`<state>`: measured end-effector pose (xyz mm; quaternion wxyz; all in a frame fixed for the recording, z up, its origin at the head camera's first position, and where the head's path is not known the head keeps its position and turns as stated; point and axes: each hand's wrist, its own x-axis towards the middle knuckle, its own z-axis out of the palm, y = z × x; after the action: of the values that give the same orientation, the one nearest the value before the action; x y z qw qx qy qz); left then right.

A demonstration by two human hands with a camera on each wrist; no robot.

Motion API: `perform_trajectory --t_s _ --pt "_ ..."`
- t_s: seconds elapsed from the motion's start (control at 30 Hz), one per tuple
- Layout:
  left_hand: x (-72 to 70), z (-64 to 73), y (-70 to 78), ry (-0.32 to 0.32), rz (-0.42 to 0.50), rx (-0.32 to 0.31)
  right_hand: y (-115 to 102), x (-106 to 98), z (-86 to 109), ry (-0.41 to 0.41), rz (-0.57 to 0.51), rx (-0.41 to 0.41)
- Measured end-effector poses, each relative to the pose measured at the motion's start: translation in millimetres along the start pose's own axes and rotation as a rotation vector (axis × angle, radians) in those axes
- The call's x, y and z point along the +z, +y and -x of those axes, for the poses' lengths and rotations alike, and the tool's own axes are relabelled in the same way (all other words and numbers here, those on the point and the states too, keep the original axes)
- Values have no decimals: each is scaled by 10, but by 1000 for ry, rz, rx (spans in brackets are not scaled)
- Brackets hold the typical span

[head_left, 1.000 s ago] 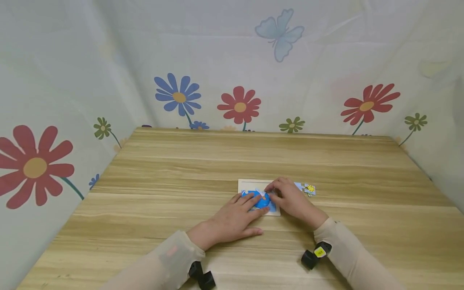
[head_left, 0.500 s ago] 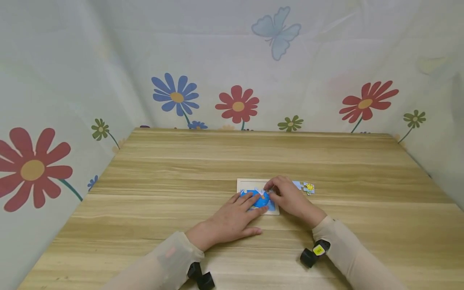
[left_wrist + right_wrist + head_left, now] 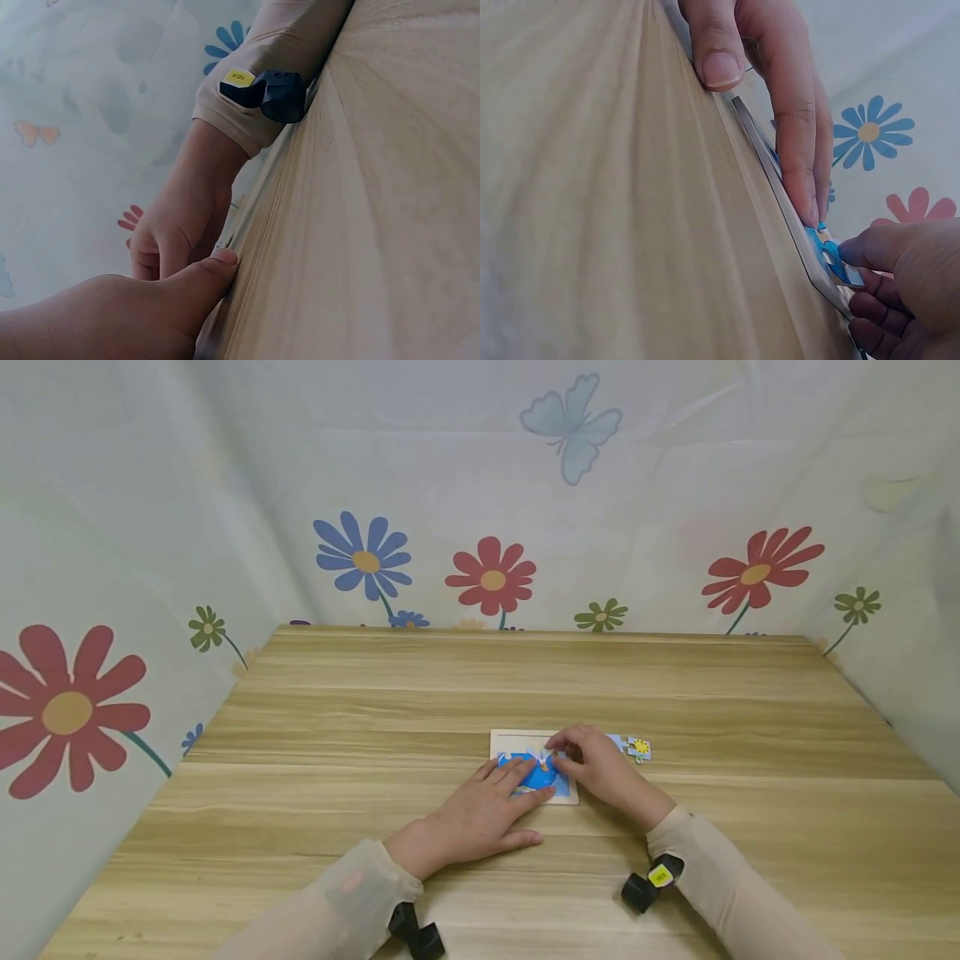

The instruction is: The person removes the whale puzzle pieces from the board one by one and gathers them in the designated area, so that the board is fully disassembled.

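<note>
A shallow wooden puzzle tray [image 3: 517, 733] lies on the table, partly filled with a blue picture. My left hand [image 3: 480, 814] rests over its near left part, fingers spread on the blue puzzle pieces [image 3: 542, 779]. At the tray's right side, my right hand [image 3: 606, 768] pinches a blue and white puzzle piece [image 3: 849, 274] between thumb and fingers. In the right wrist view this piece tilts up at the tray's edge, close to the left fingertips. The left wrist view shows mostly the left thumb [image 3: 223, 256], with the picture hidden.
Several loose puzzle pieces [image 3: 640, 748], one with a yellow sun, lie on the table just right of the tray, partly behind the right hand. The wooden table [image 3: 375, 693] ends at a flower-printed cloth [image 3: 660, 485] at the back and sides.
Both hands keep nearly the same place over the tray. The blue piece at the right fingertips has shifted slightly beside the left fingers. The head view has moved a little.
</note>
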<state>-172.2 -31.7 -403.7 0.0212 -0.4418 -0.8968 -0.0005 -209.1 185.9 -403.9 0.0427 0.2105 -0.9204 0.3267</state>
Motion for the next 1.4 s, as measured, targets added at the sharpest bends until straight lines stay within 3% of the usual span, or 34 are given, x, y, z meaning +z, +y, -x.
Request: perform_trajectory --t_s 0.7,0.97,1.4 --pt "-17 9 -18 -9 -1 -2 -52 -62 12 13 -133 48" --pt "5 1 -4 -15 4 4 -54 -195 40 -31 -147 64" --pt "8 11 -7 -14 9 1 -19 -511 -12 -54 -125 13"
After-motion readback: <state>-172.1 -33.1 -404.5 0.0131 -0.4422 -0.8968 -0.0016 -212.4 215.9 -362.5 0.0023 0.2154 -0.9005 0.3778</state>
